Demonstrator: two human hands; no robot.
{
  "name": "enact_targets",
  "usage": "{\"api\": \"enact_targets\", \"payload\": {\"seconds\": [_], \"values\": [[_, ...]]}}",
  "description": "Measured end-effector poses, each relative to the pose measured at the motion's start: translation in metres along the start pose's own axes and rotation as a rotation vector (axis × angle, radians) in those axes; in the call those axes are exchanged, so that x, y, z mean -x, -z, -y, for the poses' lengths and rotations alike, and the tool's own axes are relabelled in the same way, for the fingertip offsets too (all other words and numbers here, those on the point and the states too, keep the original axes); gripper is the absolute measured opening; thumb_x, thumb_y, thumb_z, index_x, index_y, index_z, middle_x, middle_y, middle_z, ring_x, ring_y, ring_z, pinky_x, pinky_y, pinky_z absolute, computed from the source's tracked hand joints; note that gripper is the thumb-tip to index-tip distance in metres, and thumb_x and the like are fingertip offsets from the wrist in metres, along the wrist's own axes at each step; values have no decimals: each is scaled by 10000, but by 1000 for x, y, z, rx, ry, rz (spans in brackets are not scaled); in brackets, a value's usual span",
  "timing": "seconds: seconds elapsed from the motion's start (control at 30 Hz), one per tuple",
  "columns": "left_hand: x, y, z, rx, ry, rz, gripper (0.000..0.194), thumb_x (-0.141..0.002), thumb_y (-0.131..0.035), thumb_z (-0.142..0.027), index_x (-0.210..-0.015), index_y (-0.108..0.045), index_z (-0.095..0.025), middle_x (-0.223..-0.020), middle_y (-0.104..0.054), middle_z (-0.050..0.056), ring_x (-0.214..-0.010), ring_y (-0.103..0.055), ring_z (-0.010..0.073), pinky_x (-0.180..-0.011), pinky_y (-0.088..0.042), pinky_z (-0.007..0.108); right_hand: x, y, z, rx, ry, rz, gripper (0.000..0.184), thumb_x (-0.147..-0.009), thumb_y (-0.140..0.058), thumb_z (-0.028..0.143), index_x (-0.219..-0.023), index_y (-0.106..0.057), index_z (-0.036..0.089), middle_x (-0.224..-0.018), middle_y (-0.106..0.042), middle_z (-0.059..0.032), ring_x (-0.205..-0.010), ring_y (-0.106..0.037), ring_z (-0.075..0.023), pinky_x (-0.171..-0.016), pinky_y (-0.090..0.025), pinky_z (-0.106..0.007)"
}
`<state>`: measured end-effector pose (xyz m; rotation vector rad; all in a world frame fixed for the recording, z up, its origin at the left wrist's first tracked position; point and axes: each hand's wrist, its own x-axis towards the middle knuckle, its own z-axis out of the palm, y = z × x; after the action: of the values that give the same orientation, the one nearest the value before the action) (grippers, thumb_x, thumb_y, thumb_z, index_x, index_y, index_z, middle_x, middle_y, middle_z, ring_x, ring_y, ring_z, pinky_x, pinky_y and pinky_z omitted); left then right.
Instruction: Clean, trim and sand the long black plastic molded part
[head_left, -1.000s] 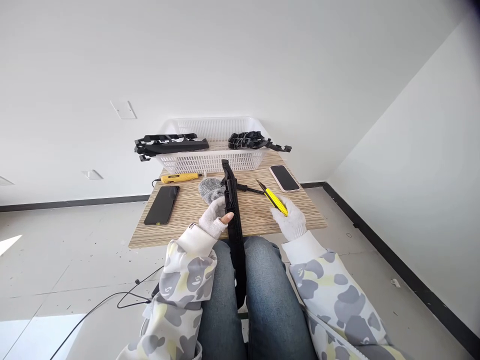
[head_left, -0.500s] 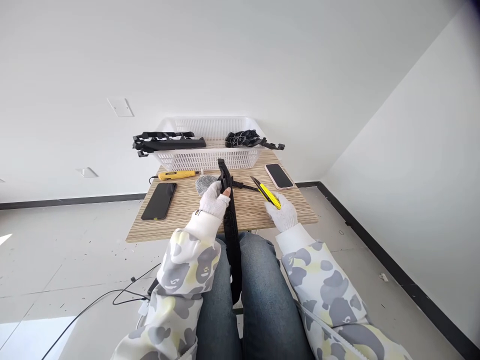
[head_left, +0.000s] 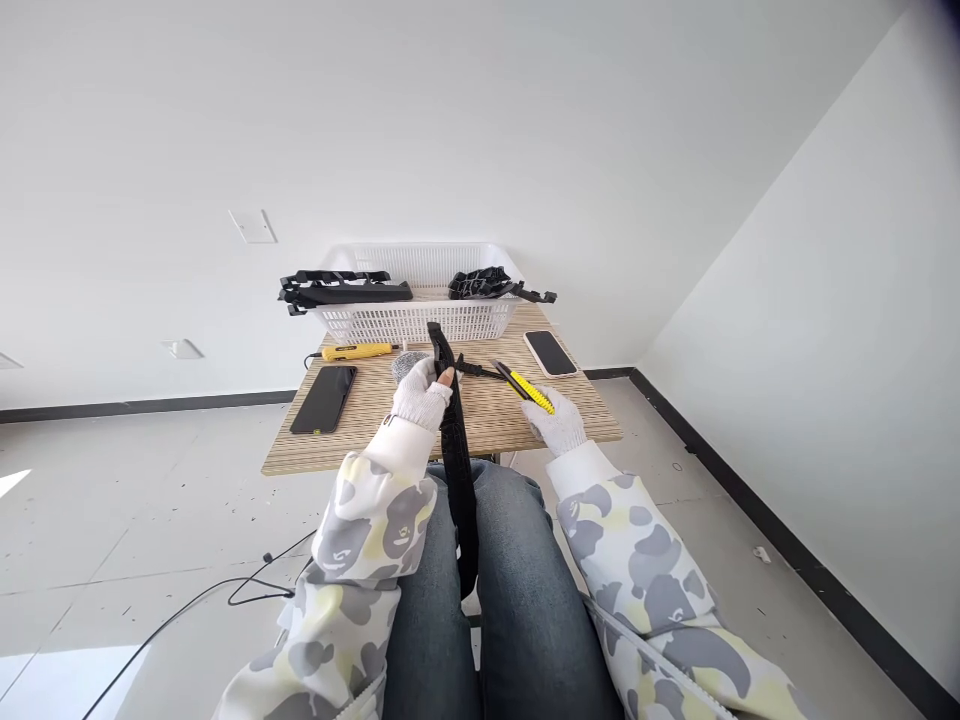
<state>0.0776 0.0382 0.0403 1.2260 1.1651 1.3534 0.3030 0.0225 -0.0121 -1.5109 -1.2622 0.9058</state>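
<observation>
My left hand (head_left: 421,394), in a white glove with a bare thumb tip, is closed around the upper part of a long black plastic part (head_left: 456,440). The part runs down from the table edge to between my knees. A thin black arm (head_left: 478,369) sticks out to the right near its top; whether it belongs to the part I cannot tell. My right hand (head_left: 559,422), also gloved, is closed on a yellow and black utility knife (head_left: 529,390). Its tip points up and left, close to the end of that arm. My right fingers are partly hidden.
A white plastic basket (head_left: 420,322) at the back of the wooden table (head_left: 360,440) holds several black plastic parts (head_left: 345,292), some overhanging its sides. A yellow corded tool (head_left: 358,351), a dark phone (head_left: 324,399), a pink-edged phone (head_left: 550,353) and a grey round pad (head_left: 407,366) lie around my hands.
The utility knife in my right hand has moved slightly left, nearer the black part, and its tip looks less extended. My left hand keeps its hold. The whole view has shifted a little.
</observation>
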Motion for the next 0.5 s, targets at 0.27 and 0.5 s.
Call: {"api": "enact_targets", "payload": {"seconds": [0.27,0.5], "values": [[34,11,39,56,-13,256,562,-652,-884,-472,-1062,-630,-183,-923,-723,51,-836,-672,200,-823,-558,362,6,6,11,-335,-114,76,502,-627,-764,508,-954,-749,127,-493,-546,34,-398,-379,-73,-376,-252,-204],[33,18,53,11,48,285,563,-628,-909,-451,-1067,-689,-176,-909,-739,52,-934,-707,258,-933,-573,442,6,9,6,-376,-78,85,405,-641,-773,496,-832,-743,140,-484,-528,38,-390,-367,-59,-364,-241,-198]]}}
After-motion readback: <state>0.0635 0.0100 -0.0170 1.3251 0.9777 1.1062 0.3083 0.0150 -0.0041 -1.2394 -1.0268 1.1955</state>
